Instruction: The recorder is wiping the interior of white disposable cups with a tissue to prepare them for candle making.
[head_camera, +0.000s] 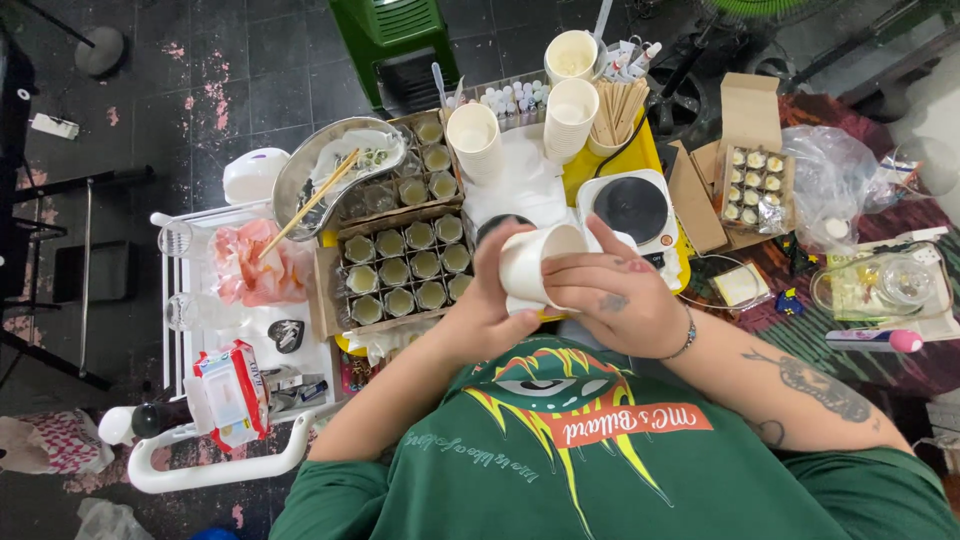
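Both hands hold a white paper cup (530, 262) tilted on its side just in front of my chest. My left hand (478, 310) grips the cup from below and behind. My right hand (612, 292) rests its fingers over the cup's rim and upper side. Directly beyond the cup lie a cardboard tray of small filled glass jars (405, 270) and a white single-burner hot plate (632, 210) on a yellow surface (640, 155).
Stacks of white paper cups (475, 140) and wooden sticks (615, 108) stand at the back. A metal bowl with chopsticks (325, 170) lies at left. A box of small candles (755, 185) sits at right, near a plastic bag (835, 175). A green stool (390, 35) stands beyond.
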